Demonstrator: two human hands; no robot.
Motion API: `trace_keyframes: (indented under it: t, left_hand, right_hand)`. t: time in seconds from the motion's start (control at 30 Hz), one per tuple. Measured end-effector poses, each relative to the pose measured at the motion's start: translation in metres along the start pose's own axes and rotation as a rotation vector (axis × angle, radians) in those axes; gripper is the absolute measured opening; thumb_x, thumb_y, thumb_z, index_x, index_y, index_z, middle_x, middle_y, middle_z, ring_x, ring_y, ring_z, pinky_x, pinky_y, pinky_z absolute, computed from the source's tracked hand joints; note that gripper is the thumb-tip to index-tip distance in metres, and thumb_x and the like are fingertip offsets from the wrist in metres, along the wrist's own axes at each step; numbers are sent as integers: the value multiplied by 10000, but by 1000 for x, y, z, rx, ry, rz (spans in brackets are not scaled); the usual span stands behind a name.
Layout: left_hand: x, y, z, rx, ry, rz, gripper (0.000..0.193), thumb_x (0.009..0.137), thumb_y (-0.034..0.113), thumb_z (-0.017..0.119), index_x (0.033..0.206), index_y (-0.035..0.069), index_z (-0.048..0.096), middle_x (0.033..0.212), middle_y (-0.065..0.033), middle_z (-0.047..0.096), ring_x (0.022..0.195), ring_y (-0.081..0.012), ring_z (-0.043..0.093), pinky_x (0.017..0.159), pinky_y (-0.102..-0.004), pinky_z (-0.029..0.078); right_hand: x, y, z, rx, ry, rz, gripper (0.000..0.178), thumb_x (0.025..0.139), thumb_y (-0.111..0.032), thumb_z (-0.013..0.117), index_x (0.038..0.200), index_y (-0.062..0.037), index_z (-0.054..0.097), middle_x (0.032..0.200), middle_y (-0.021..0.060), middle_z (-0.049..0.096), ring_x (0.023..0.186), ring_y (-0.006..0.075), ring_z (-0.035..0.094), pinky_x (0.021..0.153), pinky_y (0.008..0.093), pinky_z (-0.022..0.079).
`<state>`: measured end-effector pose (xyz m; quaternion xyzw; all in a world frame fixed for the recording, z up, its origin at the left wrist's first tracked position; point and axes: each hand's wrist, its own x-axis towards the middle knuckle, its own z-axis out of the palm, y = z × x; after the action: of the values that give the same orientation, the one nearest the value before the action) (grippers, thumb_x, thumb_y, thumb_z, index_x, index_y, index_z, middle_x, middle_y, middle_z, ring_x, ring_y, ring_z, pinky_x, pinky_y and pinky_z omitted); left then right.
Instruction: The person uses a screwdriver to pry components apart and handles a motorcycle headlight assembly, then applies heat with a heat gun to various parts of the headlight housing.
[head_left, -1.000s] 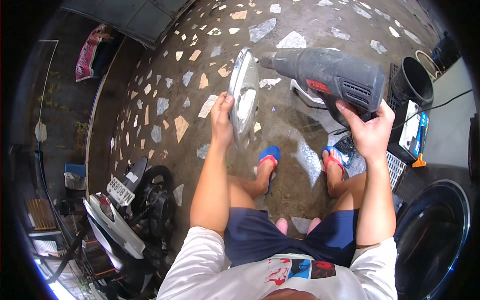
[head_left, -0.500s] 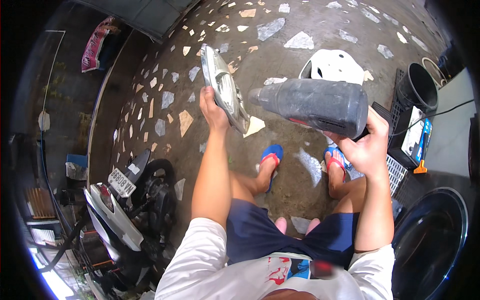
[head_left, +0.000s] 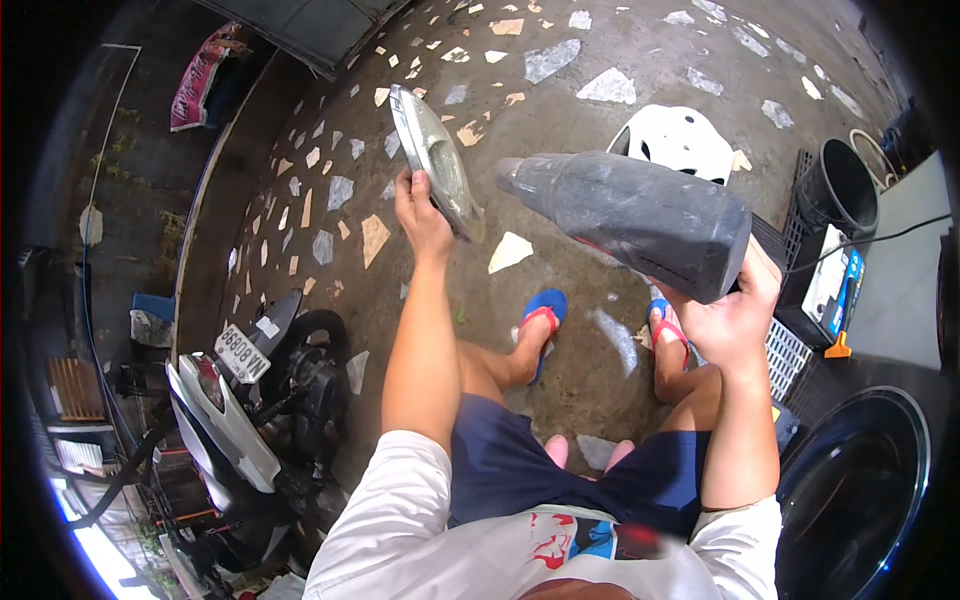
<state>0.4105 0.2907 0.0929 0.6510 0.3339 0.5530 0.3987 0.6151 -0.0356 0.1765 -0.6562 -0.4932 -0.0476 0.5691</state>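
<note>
My left hand [head_left: 424,222] grips a clear headlight unit [head_left: 438,165] by its lower edge and holds it tilted, with the lens side toward the right. In my right hand [head_left: 735,315] is a dark grey heat gun [head_left: 640,212]; its handle is mostly hidden behind the body and my fingers. The gun's nozzle [head_left: 512,176] points left at the headlight's lens, with a gap between the two. Behind the gun, a white plastic shell with holes [head_left: 685,140] lies on the floor, partly covered from sight.
A parked motorcycle [head_left: 225,415] stands at the left. On the right are a black bucket [head_left: 845,185], a boxed item [head_left: 828,285] on a grated rack and a large black basin [head_left: 860,490]. A cord [head_left: 895,234] runs off right. My feet are in blue flip-flops [head_left: 545,310].
The headlight has shifted slightly left and turned more edge-on. The heat gun has tilted, its rear dropping and its nozzle rising a little. Both hands keep their grip.
</note>
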Motion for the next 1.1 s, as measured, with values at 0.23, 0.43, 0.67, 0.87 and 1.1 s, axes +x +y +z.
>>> trace_keyframes:
  t: [0.23, 0.43, 0.67, 0.87, 1.1]
  left_hand:
    - [-4, 3, 6, -76, -75, -49, 351, 1061, 259, 506, 1201, -47, 605, 1081, -65, 646, 998, -141, 570, 909, -307, 454]
    - [-2, -7, 10, -100, -75, -87, 378, 1045, 253, 509, 1231, -65, 595, 1106, -78, 654, 999, -146, 574, 908, -307, 454]
    - [-2, -9, 8, -92, -125, -103, 387, 1040, 257, 507, 1215, -74, 606, 1083, -79, 662, 995, -146, 573, 906, -300, 446]
    - [-3, -7, 10, -73, -58, -81, 375, 1044, 266, 510, 1181, -68, 614, 1050, -62, 655, 977, -138, 564, 903, -294, 437]
    - [-4, -4, 11, -118, -39, -128, 351, 1052, 258, 498, 1154, -54, 622, 1030, -52, 654, 976, -137, 555, 914, -299, 428]
  right_hand:
    - [1, -4, 6, 14, -16, 21, 392, 663, -53, 794, 1027, 58, 698, 1017, 199, 737, 936, 322, 738, 865, 351, 556]
    - [2, -1, 8, -23, 25, -4, 389, 668, -49, 790, 1031, 57, 699, 1013, 198, 736, 930, 318, 738, 865, 348, 554]
    - [1, 0, 9, -28, 27, 5, 395, 660, -41, 788, 1033, 55, 699, 1022, 197, 736, 931, 316, 738, 864, 347, 554]
    - [3, -3, 11, 16, 25, 13, 386, 652, -29, 798, 1019, 41, 702, 975, 178, 731, 889, 300, 733, 837, 342, 556]
    - [2, -2, 11, 27, 21, 18, 391, 645, -28, 814, 1014, 37, 704, 962, 171, 730, 881, 293, 731, 826, 342, 558]
